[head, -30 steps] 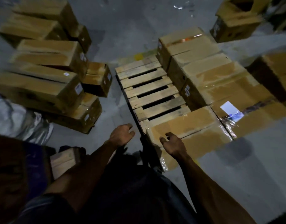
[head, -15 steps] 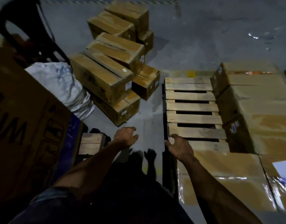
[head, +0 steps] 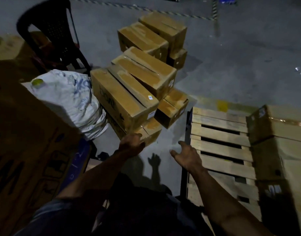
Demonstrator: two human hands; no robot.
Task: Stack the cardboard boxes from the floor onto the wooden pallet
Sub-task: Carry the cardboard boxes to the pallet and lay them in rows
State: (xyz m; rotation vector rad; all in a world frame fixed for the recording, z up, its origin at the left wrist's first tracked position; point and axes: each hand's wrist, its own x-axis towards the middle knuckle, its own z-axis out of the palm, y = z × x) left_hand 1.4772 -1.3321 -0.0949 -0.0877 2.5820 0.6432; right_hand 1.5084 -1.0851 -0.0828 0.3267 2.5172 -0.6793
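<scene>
Cardboard box [head: 124, 97] lies lengthwise, pointing toward the wooden pallet [head: 219, 143].

A dim grey concrete floor [head: 240, 53] fills the frame, crossed by a striped hazard line [head: 163, 11] along the top edge. At the upper left stands a dark plastic chair [head: 51, 31], with a white printed sack [head: 69, 97] slumped just below it.

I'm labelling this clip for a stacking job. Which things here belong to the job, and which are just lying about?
Part of the job:
cardboard boxes on the floor
wooden pallet
boxes already on the pallet
left hand
right hand

Just lying about:
black plastic chair
white sack
large printed carton
</scene>
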